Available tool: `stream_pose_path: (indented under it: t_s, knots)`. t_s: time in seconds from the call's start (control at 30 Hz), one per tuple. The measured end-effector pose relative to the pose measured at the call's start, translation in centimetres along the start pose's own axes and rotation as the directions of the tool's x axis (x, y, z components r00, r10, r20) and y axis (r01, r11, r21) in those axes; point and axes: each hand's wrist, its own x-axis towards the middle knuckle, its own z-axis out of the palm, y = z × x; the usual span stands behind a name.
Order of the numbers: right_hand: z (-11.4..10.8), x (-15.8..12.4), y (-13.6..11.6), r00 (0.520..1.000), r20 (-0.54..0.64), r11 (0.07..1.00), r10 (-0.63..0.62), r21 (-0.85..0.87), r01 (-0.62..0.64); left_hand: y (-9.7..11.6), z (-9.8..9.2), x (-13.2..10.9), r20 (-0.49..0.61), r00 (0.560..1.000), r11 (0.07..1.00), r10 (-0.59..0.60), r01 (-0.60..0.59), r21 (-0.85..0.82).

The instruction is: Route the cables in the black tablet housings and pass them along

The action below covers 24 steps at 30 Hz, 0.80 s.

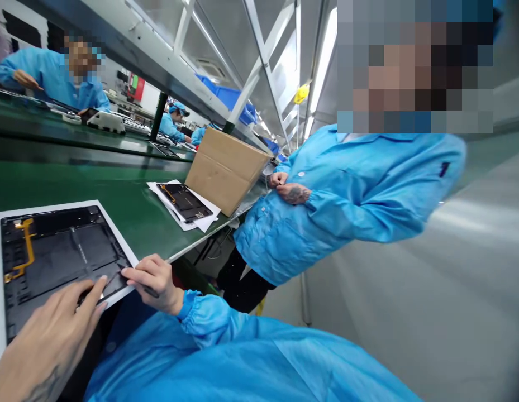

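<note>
A dark tablet housing (53, 251), open side up, lies on a white sheet (112, 223) at the left. An orange flex cable (29, 245) runs along its left part. My left hand (58, 318) rests over the near edge of the housing, fingers stretched out; what lies beneath the fingertips is partly hidden. At the housing's near right corner, my right hand (156, 282) is closed around a slim dark tool (150, 291), which looks like tweezers. Its tip points at the housing, close to my left fingertips.
Farther along the green bench (129, 190) lies a second tablet housing (184, 202) on white paper, beside a cardboard box (228, 167). A person in a blue smock (326, 206) stands at the right, hands together. Across the bench, another person (53, 75) works. A metal shelf beam (158, 67) crosses above.
</note>
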Motion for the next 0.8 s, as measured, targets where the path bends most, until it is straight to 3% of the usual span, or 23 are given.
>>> stream_pose_path:
  t_s: [0.1, 0.27, 0.63, 0.8]
  knots:
    - [-0.3, 0.3, -0.2, 1.000, -0.030, 1.000, -0.007, -0.012, 0.007, 1.7, -1.3, 0.9, 0.065, 0.998, 0.983, 0.027, -0.038, 0.178]
    - [-1.0, 0.7, -0.8, 0.999, -0.050, 0.999, -0.001, 0.050, 0.003, 4.3, -3.9, 2.9, 0.067, 0.996, 0.986, -0.066, 0.055, 0.159]
    - [-1.8, 1.2, -0.9, 0.988, 0.010, 0.927, 0.152, 0.346, -0.146, 4.7, -5.5, 4.1, 0.168, 0.983, 0.978, -0.073, 0.038, 0.206]
    - [-3.7, 1.8, -0.5, 0.944, 0.008, 0.837, 0.329, 0.460, -0.296, 5.1, -5.7, 4.1, 0.229, 0.970, 0.976, -0.079, 0.028, 0.216]
